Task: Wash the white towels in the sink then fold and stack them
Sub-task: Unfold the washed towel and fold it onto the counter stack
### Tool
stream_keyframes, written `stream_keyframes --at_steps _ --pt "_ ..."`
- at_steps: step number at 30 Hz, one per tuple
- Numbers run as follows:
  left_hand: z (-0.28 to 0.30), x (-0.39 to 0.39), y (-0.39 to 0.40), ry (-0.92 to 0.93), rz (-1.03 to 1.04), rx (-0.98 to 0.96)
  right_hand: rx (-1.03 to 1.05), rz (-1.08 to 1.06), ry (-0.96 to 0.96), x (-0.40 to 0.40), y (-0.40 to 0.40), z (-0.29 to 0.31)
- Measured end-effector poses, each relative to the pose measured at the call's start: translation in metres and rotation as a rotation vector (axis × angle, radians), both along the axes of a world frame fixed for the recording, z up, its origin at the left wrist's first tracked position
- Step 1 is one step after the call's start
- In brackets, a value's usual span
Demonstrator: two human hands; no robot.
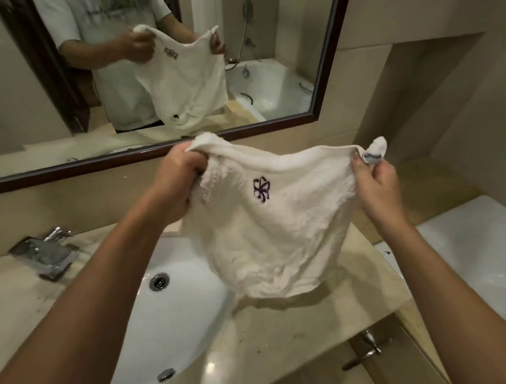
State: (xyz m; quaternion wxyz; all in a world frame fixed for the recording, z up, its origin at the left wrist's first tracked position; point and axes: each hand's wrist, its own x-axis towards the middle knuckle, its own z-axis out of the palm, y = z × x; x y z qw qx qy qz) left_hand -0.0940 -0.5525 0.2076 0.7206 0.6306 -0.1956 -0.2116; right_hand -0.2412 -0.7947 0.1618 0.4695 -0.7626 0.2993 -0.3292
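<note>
While the mirror [86,83] on the wall doubles the whole scene back at you, the beige counter [301,324] runs beneath your arms with the white sink [171,319] set into it, its drain [159,281] bare and no water standing in the part that shows. A white tub [477,250] sits off to your right, and the chrome tap [43,253] stands at the left of the basin. You hold the white towel [273,235] spread out in the air above the right edge of the sink and the counter, its lower hem hanging just over the stone; held high and wide like this, it opens flat, which looks like the start of a fold or a check for dirt. Your left hand [175,185] has its fingers curled tight round a bunched top corner, and your right hand [376,179] pinches the other corner, a tuft poking up above the fingers. The small purple emblem [261,189] faces you near the top edge. No other towels show on the counter.
</note>
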Motion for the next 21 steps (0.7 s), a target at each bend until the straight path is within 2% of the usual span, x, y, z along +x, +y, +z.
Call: stream_keyframes --at_steps 5,9,11,14,15,17,19,21 --pt "-0.015 -0.014 -0.005 0.056 -0.068 0.107 -0.004 -0.114 -0.049 -0.008 0.009 -0.041" --pt "-0.011 -0.015 -0.011 0.012 -0.078 0.092 -0.089 -0.16 0.119 -0.011 0.0 -0.042" --pt "-0.002 -0.017 -0.015 0.018 -0.068 0.023 0.063 -0.041 0.011 -0.01 0.0 -0.033" --pt "0.015 -0.019 -0.021 0.042 -0.078 -0.135 0.474 0.088 -0.293 -0.004 0.002 -0.019" --pt "0.02 -0.02 -0.024 0.044 -0.087 -0.155 0.556 0.099 -0.354 0.0 0.001 -0.018" --pt "0.023 -0.022 -0.03 0.016 -0.125 -0.106 0.507 0.09 -0.262 0.005 0.003 -0.019" --pt "0.014 -0.024 -0.035 -0.078 -0.178 0.028 0.337 0.098 -0.036 0.009 0.008 -0.032" --pt "-0.008 -0.027 -0.036 -0.168 -0.259 0.178 0.275 0.119 0.129 0.007 0.014 -0.056"
